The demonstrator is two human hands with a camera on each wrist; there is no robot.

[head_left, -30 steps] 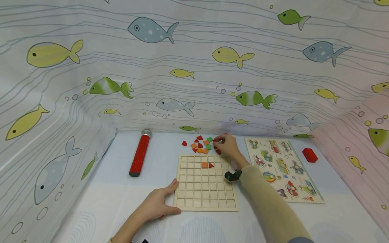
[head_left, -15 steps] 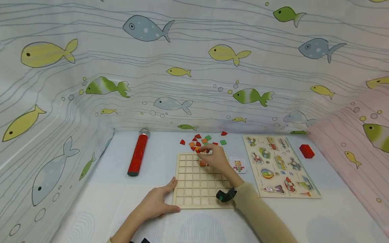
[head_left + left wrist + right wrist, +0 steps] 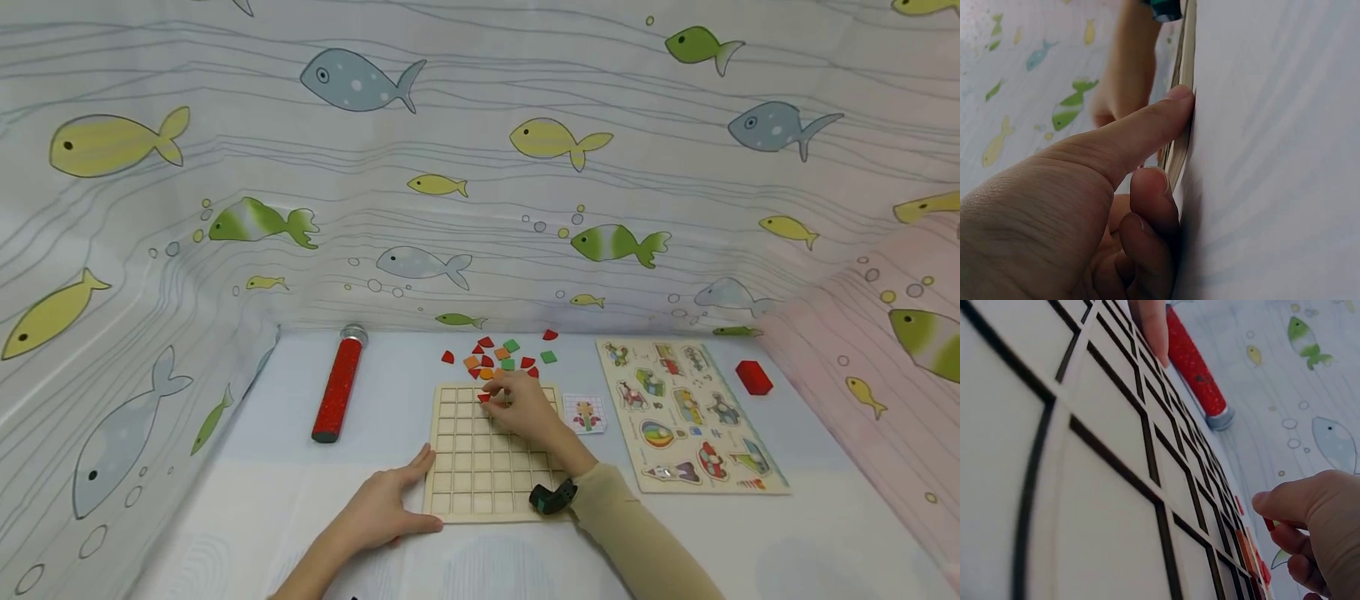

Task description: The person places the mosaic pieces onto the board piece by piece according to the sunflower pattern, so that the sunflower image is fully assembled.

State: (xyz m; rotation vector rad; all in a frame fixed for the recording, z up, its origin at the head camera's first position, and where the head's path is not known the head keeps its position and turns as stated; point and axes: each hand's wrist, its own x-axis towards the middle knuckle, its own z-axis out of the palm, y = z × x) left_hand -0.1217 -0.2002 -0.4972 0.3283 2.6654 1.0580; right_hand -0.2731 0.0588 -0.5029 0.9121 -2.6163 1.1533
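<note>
My right hand (image 3: 525, 408) pinches a small red tile (image 3: 484, 398) between thumb and fingertips over the upper rows of a wooden grid board (image 3: 482, 483). The red tile's (image 3: 1269, 524) thin edge shows in the right wrist view; its full shape is hidden. My left hand (image 3: 378, 504) steadies the board's lower left corner, index finger along the left side and thumb at the front. In the left wrist view the thumb (image 3: 1166, 112) lies straight against the board's edge (image 3: 1189, 62). Loose tiles, such as a green square (image 3: 512, 345) and an orange circle (image 3: 487, 374), lie behind the board.
Right of the board lies a small picture card (image 3: 585, 414), then a wooden picture puzzle (image 3: 671, 446). A red block (image 3: 753, 378) sits farther right. At the left is a glittery red tube (image 3: 339, 392) with a silver end. Fish-patterned cloth (image 3: 420, 262) rises behind.
My right hand has moved left from the right side of the loose tiles, then slightly toward me, now with a red tile over the board. The picture card became uncovered. My left hand stays.
</note>
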